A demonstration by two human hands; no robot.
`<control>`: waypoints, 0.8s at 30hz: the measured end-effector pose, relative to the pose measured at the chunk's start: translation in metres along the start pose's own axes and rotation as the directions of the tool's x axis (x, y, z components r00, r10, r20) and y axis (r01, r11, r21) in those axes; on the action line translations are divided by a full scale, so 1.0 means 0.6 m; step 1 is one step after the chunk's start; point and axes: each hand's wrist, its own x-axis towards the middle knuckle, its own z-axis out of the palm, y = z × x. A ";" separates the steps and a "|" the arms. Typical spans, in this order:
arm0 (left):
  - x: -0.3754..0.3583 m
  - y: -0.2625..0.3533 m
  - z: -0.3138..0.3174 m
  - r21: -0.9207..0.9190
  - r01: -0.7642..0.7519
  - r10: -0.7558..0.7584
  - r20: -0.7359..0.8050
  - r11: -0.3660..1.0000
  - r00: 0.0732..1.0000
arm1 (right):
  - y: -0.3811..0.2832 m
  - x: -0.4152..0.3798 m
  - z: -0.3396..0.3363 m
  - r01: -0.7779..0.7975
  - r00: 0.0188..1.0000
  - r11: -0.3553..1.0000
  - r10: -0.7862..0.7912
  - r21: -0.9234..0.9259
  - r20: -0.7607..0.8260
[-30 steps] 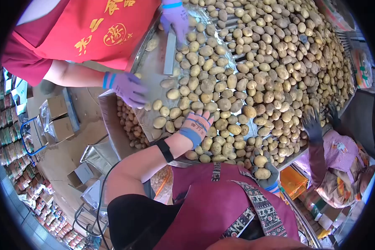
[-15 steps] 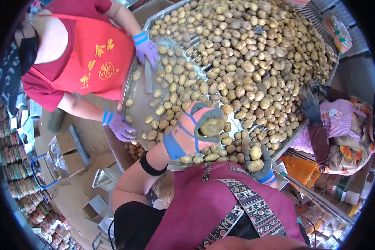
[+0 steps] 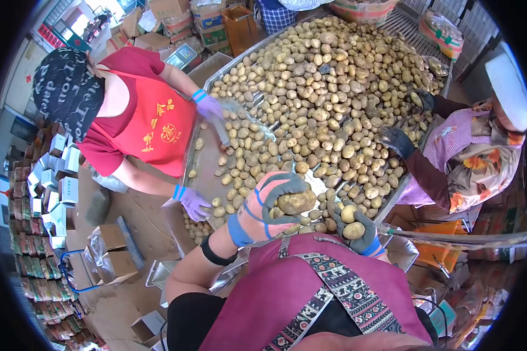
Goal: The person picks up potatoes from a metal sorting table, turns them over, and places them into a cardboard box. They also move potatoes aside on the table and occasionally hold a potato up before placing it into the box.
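My left hand [image 3: 270, 205], in a pink and grey glove with a blue cuff, is closed around a large brownish potato [image 3: 297, 202]. It is raised over the near edge of the metal sorting table [image 3: 208, 158]. My right hand [image 3: 366, 229], in a grey glove, cups two smaller, paler potatoes: an upper one [image 3: 348, 213] and a lower one [image 3: 353, 230]. Both hands are close to my maroon apron [image 3: 246, 298]. Beyond them, a large heap of potatoes [image 3: 345, 88] covers much of the table.
Across at the left, a co-worker in a red apron [image 3: 158, 128] has purple-gloved hands at the table; the upper one holds a flat metal piece [image 3: 220, 132]. Another person at the right reaches dark gloves [image 3: 397, 141] into the heap. Cardboard boxes [image 3: 111, 237] stand on the floor at left.
My view has tilted up, bringing the far boxes and the right-hand person's gloves into sight. The large potato in my left hand shows more plainly; my right hand still holds the two potatoes.
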 end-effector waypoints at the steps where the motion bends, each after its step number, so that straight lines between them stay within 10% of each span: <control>1: -0.004 0.011 0.002 0.005 -0.007 0.007 0.005 1.000 1.000 | 0.000 -0.008 0.013 -0.043 0.999 0.975 0.047 0.217 -0.013; 3: -0.016 0.030 0.011 -0.225 0.192 -0.191 0.025 0.955 0.981 | -0.001 -0.020 0.026 -0.073 0.997 0.956 0.061 0.285 0.051; 6: -0.031 0.073 0.030 -0.788 0.410 -0.486 0.163 0.460 0.858 | -0.015 -0.037 0.019 -0.123 0.978 0.982 0.096 0.143 0.185; 10: -0.059 0.110 0.067 -0.911 0.396 -0.576 0.265 0.112 0.774 | -0.011 -0.062 0.030 -0.110 0.953 0.992 0.086 0.067 0.290; 19: -0.094 0.115 0.070 -0.592 0.681 -0.622 0.351 0.431 0.700 | 0.027 -0.084 0.013 -0.039 0.941 0.928 0.159 -0.370 0.300; 22: -0.090 0.092 0.084 -0.036 0.317 -0.298 0.254 0.948 0.920 | 0.037 -0.096 0.066 0.020 0.973 0.843 0.107 -0.538 0.204; 24: -0.081 0.100 0.104 0.168 0.269 -0.312 0.340 0.948 0.887 | 0.051 -0.073 0.060 -0.032 0.976 0.734 0.169 -0.679 0.136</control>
